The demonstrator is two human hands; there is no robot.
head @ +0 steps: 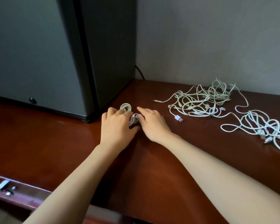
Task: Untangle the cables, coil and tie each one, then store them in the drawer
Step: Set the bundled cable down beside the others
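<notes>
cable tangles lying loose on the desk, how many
2: the far tangle by the wall, and the right tangle at the frame's edge, partly cut off. They may be linked.

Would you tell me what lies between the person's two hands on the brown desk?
A small coiled white cable lies between left hand and right hand, per the head view.

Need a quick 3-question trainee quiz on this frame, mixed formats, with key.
1. True or false: the left hand and right hand both touch the coiled cable.
2. Multiple choice: the cable tangle lies A) on a chair, B) on the desk, right of the hands, C) on the floor.
3. Fill in: the coiled cable is ___ in colour.
Key: 1 true; 2 B; 3 white.
</notes>
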